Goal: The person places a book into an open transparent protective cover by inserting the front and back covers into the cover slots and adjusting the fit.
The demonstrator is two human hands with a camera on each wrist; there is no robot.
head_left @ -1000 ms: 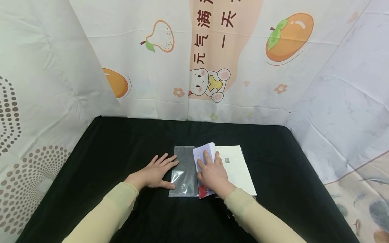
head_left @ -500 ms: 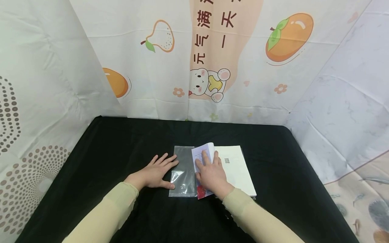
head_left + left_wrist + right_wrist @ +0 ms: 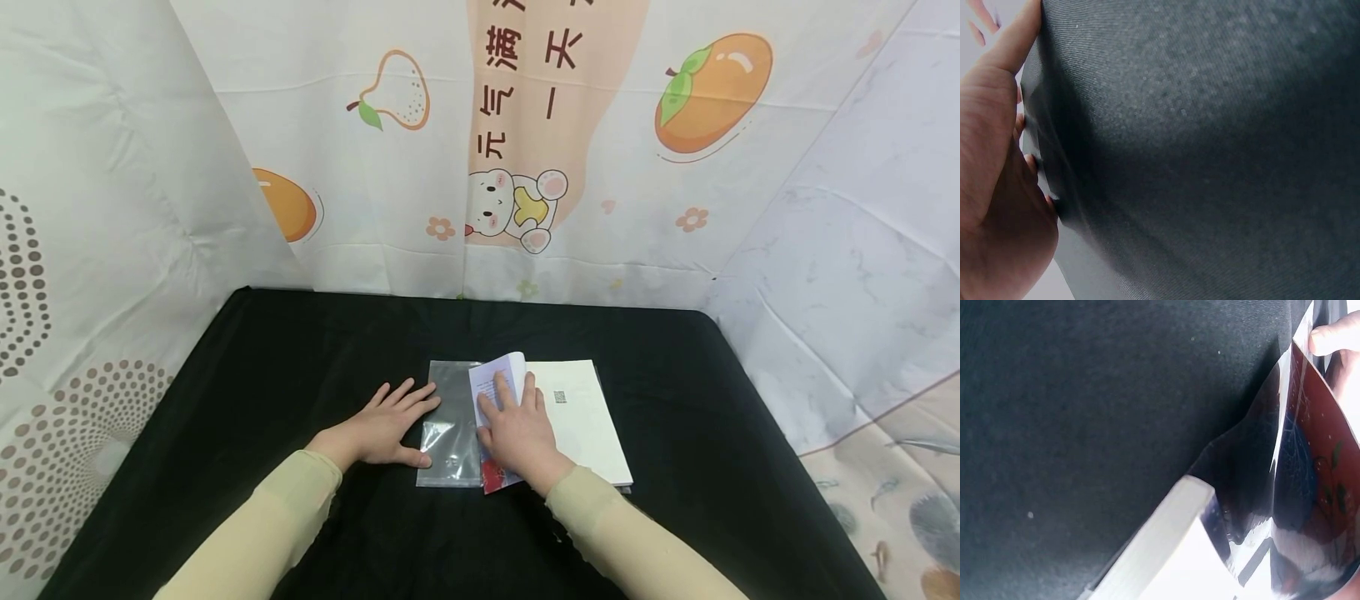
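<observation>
An open book [image 3: 592,425] lies on the black cloth with a blank cream page facing up, a small printed code on it. Its cover [image 3: 495,477], lilac with red at the near end, is folded to the left over a clear plastic sleeve [image 3: 452,425]. My right hand [image 3: 525,433] rests on the cover with fingers spread. At the sleeve's left edge, my left hand [image 3: 382,423] lies flat, fingertips and thumb on the plastic. In the right wrist view, the cover's red printed side [image 3: 1329,462], clear film [image 3: 1284,394] and the thick page block [image 3: 1166,531] show.
Black cloth [image 3: 300,350] covers the table around the book. White printed curtains [image 3: 600,233] stand behind the far edge, with more hangings at both sides.
My right hand has slid slightly left with the cover, which now overlaps more of the plastic sleeve. My left hand stays in place.
</observation>
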